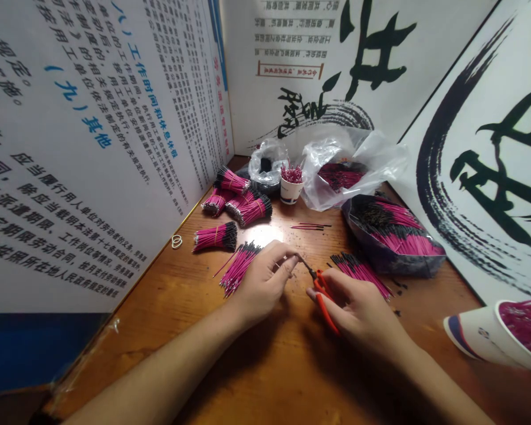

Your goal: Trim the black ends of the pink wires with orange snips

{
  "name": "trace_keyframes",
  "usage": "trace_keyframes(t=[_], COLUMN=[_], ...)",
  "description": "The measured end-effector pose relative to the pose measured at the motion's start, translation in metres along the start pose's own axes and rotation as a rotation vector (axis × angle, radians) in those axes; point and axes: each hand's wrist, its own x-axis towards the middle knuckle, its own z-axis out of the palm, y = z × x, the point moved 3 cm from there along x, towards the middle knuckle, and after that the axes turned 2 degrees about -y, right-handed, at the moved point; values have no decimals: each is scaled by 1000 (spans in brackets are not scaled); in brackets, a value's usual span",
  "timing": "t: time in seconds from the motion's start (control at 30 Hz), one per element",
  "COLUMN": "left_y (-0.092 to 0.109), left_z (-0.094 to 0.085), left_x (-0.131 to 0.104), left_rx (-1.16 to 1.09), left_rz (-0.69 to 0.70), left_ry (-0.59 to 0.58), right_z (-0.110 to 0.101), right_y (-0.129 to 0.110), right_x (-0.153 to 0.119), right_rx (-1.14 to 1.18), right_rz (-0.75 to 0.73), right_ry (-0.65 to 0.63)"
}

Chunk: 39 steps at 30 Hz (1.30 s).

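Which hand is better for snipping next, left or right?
Probably the right hand: it already holds the orange-handled scissors, their tip close to the left hand. I can't tell whether the left fingertips pinch anything.

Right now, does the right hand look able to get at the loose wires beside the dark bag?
Probably yes: the loose wires lie just beyond the right hand and nothing visible stands between, but it holds the orange-handled tool, which may need putting down first.
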Motion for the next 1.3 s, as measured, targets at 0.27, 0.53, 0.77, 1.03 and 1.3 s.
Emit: trace_keyframes(t=[0.27,0.53,0.77,1.03,1.3], left_y=[4,4,1,0,-1], left_z=[-2,-3,-3,-3,-3], left_x=[1,1,-1,-1,-1], left_rx=[67,94,93,99,103], left_rz=[55,51,46,50,50], left_ry=[24,35,43,42,41], right_z=[-1,0,2,4,3], right_y=[-2,-2,-4,-3,-1], right_x=[0,-1,-1,-1,-2], right_rx=[1,-7,22,-27,-96], right_rz=[-16,-10,-4,12,-6], right_ry=[-1,-24,-38,-21,21])
